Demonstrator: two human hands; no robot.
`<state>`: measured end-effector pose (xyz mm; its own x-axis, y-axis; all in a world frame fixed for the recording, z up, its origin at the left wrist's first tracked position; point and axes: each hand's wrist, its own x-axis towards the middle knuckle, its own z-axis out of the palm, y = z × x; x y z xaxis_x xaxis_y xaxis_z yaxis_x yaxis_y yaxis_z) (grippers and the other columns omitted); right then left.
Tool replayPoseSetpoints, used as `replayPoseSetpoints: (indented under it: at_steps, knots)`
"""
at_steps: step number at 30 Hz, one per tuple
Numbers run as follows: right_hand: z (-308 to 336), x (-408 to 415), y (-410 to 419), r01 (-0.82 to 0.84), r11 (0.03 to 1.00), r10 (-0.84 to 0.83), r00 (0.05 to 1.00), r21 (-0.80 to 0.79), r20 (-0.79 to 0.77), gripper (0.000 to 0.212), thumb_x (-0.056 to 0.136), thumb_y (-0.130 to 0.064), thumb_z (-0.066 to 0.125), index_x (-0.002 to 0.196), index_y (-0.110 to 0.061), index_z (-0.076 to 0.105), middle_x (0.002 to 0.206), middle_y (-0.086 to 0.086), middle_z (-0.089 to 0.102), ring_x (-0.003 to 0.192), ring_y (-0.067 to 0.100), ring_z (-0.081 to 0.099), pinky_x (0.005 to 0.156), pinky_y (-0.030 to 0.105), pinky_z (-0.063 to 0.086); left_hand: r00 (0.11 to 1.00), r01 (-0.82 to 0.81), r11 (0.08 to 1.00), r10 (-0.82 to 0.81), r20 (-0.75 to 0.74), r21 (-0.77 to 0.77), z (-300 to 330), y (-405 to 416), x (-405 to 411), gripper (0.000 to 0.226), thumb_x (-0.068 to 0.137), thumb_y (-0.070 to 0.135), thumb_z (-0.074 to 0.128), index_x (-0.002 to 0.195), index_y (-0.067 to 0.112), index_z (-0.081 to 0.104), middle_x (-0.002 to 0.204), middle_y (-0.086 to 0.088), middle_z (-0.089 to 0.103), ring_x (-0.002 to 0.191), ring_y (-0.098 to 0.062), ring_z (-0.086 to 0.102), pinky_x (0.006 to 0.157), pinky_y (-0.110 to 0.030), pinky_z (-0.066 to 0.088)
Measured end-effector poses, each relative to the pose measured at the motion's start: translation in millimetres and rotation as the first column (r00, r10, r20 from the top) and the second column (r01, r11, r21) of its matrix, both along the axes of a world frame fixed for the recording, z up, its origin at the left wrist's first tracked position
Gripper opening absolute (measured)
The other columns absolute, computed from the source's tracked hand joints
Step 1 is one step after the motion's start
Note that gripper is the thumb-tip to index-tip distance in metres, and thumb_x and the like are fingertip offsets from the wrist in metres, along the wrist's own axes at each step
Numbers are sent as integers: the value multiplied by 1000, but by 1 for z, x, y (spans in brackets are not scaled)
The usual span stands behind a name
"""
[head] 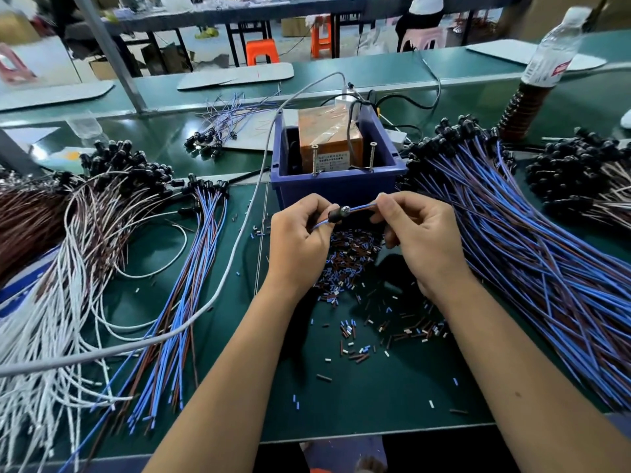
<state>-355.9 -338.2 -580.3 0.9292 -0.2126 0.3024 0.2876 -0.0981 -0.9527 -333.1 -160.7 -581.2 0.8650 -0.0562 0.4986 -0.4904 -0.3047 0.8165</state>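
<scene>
A: Mid-frame, our left hand [300, 240] pinches the capped wire [336, 214] beside its black cap; right hand [420, 237] clamps its other end.
B: Yep, we've got it taut, just in front of the blue bin [336, 191] — prob. so offcuts [351, 257] drop below.

Bin [338, 186] at the centre of the worktop [375, 397], a box [327, 134] standing in it. Left wire bundle [177, 285] and right wire bundle [532, 261] flank it. Offcuts [351, 254] lie before it, beneath the left hand [300, 240] and right hand [420, 240], which hold a capped wire [336, 213]. Bottle [553, 52] behind, far right.
</scene>
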Motion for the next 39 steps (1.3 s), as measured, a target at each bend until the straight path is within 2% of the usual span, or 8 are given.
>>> replayPoseSetpoints:
  at_steps: [4,11,17,21,24,28,32,39]
  knots:
    - [1,0,-1,-8,999,8,1000,39,-21,16,99,-25,72,86,-17,79,72,-1,73,59,7,55,56,22,48,999,41,998,-43,28,47,1,0,-2,19,93,13,58,76,5,63,67,-23,56,65,-40,48,57,-48,39]
    - [4,1,-12,122,977,-122,992,174,-8,17,102,-18,67,88,-11,73,70,1,66,54,12,52,48,26,47,993,-64,997,68,93,-41,3,1,-4,21,97,8,59,76,12,61,62,3,52,57,-12,39,53,-37,33]
    - [4,-7,26,-147,936,170,984,320,-47,10,93,-5,73,97,-13,79,77,1,72,55,9,55,45,21,44,980,-131,989,139,144,-65,3,-14,-11,20,94,-1,60,81,14,61,66,14,55,60,-4,48,57,-21,39]
    - [7,-9,33,-159,896,174,985,415,2,9,86,-18,75,92,-12,78,68,1,69,53,10,54,43,20,40,984,-39,999,39,173,-7,4,-16,-14,16,99,11,59,84,12,64,68,7,64,63,-14,62,57,-35,50]
    - [7,-10,28,-158,909,168,986,385,7,11,81,-27,76,87,-18,80,73,5,68,60,16,51,46,23,39,962,-58,996,39,269,65,5,-14,-12,14,100,13,64,89,10,71,82,4,66,76,-15,65,64,-38,52]
    - [7,-8,26,-98,926,92,995,365,34,7,94,-14,72,88,-17,74,79,6,68,56,14,50,44,24,39,929,-164,981,118,351,104,4,-12,-10,13,100,17,67,91,10,74,91,1,57,80,-16,58,65,-35,51]
    - [9,-6,20,-117,907,106,993,404,50,16,106,-9,55,93,-17,60,99,9,75,55,16,57,42,24,40,872,-319,948,297,389,-10,6,-9,-11,14,101,14,66,90,9,72,90,3,59,69,-6,49,64,-17,36]
    - [1,-3,20,121,985,-143,972,126,185,17,101,-8,66,112,-17,76,80,5,74,49,14,54,49,22,46,822,-465,875,482,303,-131,10,-11,-12,25,101,5,58,124,4,69,87,2,66,69,-7,53,68,-12,40]
